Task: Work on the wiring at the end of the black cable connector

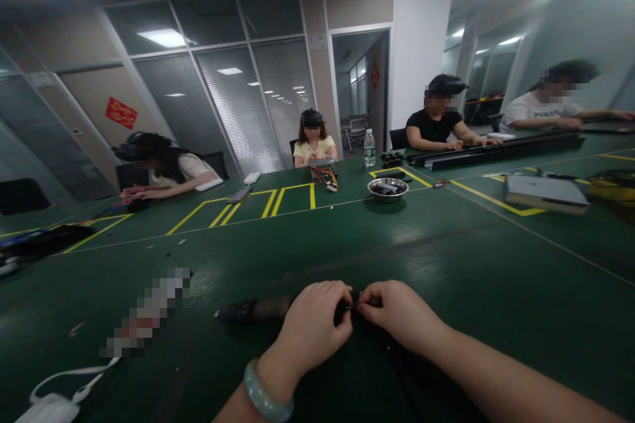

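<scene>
My left hand [317, 317] and my right hand [399, 317] meet low in the middle of the head view, both closed in a pinch. Their fingertips come together around something small and dark with a shiny spot, too small to name. A dark cylindrical tool [270, 310], which looks like an electric screwdriver, lies on the green table [278, 251] with its metal tip to the left. Its other end disappears behind my left hand. Beneath my right hand a black cord [404, 377] runs toward the near edge.
A pixelated strip [149, 310] and white cable [64, 370] lie left. Farther off stand a metal bowl [388, 197] of black parts, a bottle [370, 149] and a flat grey box [546, 195]. Several people sit around the table, handling wires and long black bars [501, 151].
</scene>
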A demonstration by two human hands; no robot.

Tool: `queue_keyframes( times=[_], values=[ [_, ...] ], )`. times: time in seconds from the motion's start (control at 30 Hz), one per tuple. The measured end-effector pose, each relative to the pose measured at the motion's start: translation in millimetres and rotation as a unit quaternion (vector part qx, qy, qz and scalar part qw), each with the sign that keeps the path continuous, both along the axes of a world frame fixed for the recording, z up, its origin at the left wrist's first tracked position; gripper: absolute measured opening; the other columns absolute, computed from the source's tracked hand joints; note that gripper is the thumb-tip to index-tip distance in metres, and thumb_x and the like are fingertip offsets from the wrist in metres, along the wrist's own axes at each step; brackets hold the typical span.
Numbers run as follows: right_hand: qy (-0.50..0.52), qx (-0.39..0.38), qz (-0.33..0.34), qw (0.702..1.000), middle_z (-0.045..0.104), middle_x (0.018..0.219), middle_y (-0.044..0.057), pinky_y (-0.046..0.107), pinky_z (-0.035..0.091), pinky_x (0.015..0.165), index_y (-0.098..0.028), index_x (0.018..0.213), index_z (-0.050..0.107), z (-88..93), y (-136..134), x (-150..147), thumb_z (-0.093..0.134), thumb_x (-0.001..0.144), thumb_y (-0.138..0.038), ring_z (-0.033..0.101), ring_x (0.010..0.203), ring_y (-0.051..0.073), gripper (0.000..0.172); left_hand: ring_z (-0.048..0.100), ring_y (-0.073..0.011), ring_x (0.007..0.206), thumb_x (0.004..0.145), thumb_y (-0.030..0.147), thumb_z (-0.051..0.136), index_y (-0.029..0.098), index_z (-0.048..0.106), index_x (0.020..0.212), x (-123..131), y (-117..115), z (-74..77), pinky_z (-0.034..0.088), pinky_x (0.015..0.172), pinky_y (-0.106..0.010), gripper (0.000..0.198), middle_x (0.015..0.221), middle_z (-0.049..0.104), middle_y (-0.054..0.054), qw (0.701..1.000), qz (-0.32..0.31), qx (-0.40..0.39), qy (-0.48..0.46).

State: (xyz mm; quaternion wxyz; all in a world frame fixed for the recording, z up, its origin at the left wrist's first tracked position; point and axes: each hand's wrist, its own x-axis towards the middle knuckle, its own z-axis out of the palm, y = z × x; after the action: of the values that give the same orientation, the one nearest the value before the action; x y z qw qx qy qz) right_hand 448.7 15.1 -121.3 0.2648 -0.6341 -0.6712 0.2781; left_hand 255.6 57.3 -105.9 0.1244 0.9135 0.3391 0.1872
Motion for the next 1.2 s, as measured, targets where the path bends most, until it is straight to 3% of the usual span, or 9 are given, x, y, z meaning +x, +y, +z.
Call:
queue_keyframes(
  times=[0.5, 1.2],
  values=[
    [-0.010, -0.002, 0.001, 1.000, 0.072, 0.074, 0.000, 0.022, 0.040, 0.060, -0.023, 0.082, 0.075, 3.1, -1.3, -0.9, 0.058, 0.083, -0.032, 0.063, 0.065, 0.015, 0.019, 0.059, -0.0192, 0.096, 0.080, 0.017, 0.055, 0.026, 0.057, 0.103, 1.0, 0.2, -2.5, 0.043, 0.091, -0.035, 0.026, 0.103, 0.064, 0.001, 1.000, 0.009, 0.007, 0.004],
    [0.004, -0.004, -0.003, 1.000, 0.073, 0.077, 0.001, 0.023, 0.044, 0.063, -0.022, 0.083, 0.075, 7.5, -2.5, -3.2, 0.058, 0.083, -0.031, 0.064, 0.067, 0.015, 0.019, 0.059, -0.0200, 0.097, 0.078, 0.015, 0.056, 0.024, 0.055, 0.091, 0.7, -0.7, 1.4, 0.045, 0.088, -0.036, 0.015, 0.102, 0.064, 0.000, 1.000, 0.008, -0.004, 0.015]
  ],
)
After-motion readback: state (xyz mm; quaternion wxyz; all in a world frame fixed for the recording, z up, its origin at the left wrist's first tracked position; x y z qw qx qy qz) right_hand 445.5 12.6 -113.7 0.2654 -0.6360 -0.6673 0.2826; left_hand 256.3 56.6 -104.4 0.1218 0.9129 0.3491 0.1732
